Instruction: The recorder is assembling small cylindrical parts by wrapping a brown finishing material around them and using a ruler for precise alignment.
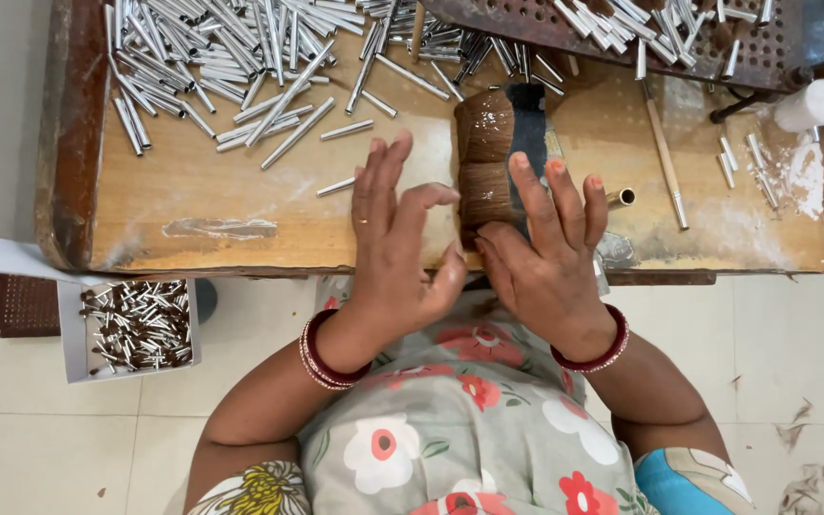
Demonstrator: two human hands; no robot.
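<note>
The person sits at a wooden tabletop (240,205) with both hands over a bundle of brown hair (484,162). The bundle lies flat near the front edge of the tabletop, partly on a dark cloth (529,124).

The left hand (401,243) rests just to the left of the bundle. Its fingers (381,181) are spread out and nearly straight, and one wears a thin ring. The tip of one finger touches the side of the hair. This hand grips nothing.

The right hand (545,253) lies on the right side of the bundle and the cloth. Its fingers (536,195) are straight and a little apart, pressing down flat. It grips nothing either. Both wrists wear red bangles.

A big heap of shiny metal tubes (221,57) lies at the back left of the tabletop. A thin wooden stick (665,157) and a white bottle (810,105) are at the right. On the floor at the left, a white box (135,329) holds more small tubes.
</note>
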